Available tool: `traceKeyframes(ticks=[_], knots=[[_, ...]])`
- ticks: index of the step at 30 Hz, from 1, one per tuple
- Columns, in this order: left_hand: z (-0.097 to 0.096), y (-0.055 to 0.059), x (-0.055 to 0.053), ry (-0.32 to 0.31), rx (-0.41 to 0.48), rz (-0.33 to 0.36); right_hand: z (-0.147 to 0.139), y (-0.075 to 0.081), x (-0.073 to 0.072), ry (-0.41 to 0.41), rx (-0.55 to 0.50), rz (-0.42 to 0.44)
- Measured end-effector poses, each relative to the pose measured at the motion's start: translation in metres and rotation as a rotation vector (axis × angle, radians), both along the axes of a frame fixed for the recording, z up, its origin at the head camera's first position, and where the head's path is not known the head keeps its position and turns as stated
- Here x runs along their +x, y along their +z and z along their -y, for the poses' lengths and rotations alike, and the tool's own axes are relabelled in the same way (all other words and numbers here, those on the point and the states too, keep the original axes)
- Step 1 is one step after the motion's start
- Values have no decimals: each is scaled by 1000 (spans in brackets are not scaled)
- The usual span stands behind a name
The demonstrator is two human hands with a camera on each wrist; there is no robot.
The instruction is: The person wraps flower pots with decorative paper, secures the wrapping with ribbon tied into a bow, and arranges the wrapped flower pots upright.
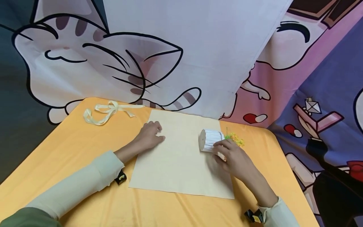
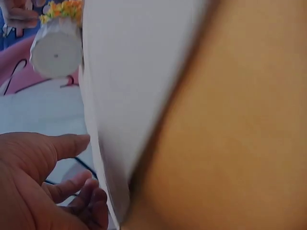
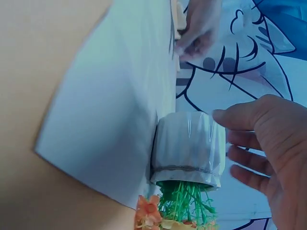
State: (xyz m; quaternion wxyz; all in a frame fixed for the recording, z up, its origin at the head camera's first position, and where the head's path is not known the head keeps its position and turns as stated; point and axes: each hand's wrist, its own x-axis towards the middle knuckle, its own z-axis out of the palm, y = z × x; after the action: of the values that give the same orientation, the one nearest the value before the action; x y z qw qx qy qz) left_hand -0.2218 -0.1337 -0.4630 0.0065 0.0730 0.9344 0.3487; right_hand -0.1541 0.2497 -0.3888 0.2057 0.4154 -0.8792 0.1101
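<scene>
A white pleated pot [image 1: 211,139] lies on its side on a large cream sheet of paper [image 1: 181,170]. Yellow and orange artificial flowers [image 1: 236,138] with green stems stick out of its mouth, towards the right. My right hand [image 1: 233,157] is at the pot's near side, fingers loosely bent. In the right wrist view its thumb and fingertips [image 3: 240,139] come close to the pot without curling round it; contact is hard to tell. Over the paper's left edge, my left hand [image 1: 148,136] has loosely bent fingers and holds nothing.
A pale cream ribbon [image 1: 110,109] tied in a bow lies at the back left of the table, on the orange tablecloth [image 1: 113,205]. Behind the table hangs a cloth backdrop [image 1: 215,56] with cartoon drawings. A dark object [image 1: 334,192] stands at the far right.
</scene>
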Motion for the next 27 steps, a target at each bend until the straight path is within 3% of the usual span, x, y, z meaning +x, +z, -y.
traceKeyframes(ticks=[1, 3, 6, 10, 14, 21, 23, 27], knots=[[4, -1, 0, 25, -18, -14, 0, 1, -3, -20, 3, 10], [10, 11, 5, 67, -39, 3, 0, 2, -10, -74, 21, 47], [17, 33, 17, 108, -56, 73, 0, 4, -18, -152, 51, 141], [27, 47, 24, 131, -29, 170, -1, 6, -26, -203, 70, 256], [33, 49, 23, 140, 7, 209, -2, 4, -30, -222, 93, 295], [40, 46, 14, 146, 62, 269, 0, 0, -31, -233, 122, 272], [43, 45, 12, 152, 105, 295, 2, 1, -32, -229, 120, 259], [48, 45, 10, 146, 283, 369, 5, 2, -33, -223, 121, 241]])
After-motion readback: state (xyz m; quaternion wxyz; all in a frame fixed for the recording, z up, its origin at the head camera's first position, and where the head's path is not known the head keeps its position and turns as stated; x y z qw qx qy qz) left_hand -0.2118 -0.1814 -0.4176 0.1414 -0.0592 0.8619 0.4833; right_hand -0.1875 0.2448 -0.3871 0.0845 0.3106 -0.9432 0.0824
